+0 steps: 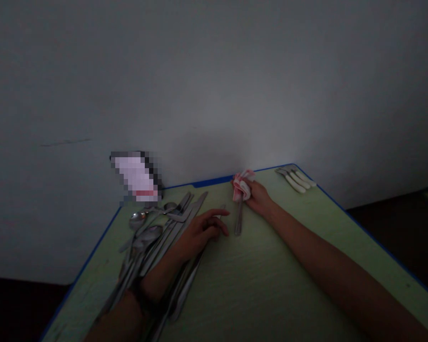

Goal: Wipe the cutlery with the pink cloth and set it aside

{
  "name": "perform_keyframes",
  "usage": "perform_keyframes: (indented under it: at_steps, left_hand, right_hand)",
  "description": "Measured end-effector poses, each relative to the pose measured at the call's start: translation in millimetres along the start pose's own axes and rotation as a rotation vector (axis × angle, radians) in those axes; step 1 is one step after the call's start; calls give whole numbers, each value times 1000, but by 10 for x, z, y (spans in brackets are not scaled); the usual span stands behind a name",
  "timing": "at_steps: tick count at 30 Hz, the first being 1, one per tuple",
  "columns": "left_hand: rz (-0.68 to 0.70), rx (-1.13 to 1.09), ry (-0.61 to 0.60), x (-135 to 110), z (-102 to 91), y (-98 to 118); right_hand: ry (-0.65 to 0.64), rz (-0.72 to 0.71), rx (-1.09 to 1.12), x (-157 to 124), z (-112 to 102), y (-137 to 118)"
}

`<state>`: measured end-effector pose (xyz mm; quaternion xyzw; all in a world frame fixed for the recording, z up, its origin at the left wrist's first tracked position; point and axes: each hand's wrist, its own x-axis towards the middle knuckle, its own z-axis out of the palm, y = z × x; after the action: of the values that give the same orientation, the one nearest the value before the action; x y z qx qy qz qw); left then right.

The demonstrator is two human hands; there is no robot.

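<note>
My right hand (260,197) grips a bunched pink-and-white cloth (240,187) wrapped around one end of a piece of cutlery. The metal handle (238,221) sticks out below the cloth, towards me; the wrapped end is hidden, so its kind does not show. Just left of that handle, my left hand (207,229) hovers with bent, parted fingers and nothing between them. Beneath and beside my left forearm lies a loose pile of metal cutlery, with a spoon (138,219), another spoon (151,233) and a table knife (199,203) showing.
Several white-handled pieces of cutlery (296,179) lie together at the far right corner. A device with a blurred-out bright screen (137,175) leans at the far left corner. The green table (271,285) has a blue edge and stands against a pale wall (214,85).
</note>
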<state>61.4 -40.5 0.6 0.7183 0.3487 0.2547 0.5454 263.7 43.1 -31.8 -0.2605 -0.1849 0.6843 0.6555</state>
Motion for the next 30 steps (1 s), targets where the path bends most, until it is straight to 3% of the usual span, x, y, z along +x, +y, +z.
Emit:
perform_keyframes:
  at_steps: [5,11,16,21,26,30]
  left_hand:
    - [39,225,13,-11,38,25]
    - [116,693,36,-30,163,72]
    - [206,866,40,-25,192,31]
    - [228,913,54,-20,170,-11]
    - [250,809,48,-29,173,18]
    - [274,715,123,-58,164,42]
  right_hand:
    - [-33,-62,-61,-35,-2,10]
    - [6,-71,-6,-79,55,-30]
    - [17,-66,12,-70,46,-32]
    - [-12,-83,5,-45,26,-21]
    - [-91,5,-38,-81,43,-28]
    - [-185,44,-166,-150,59,-60]
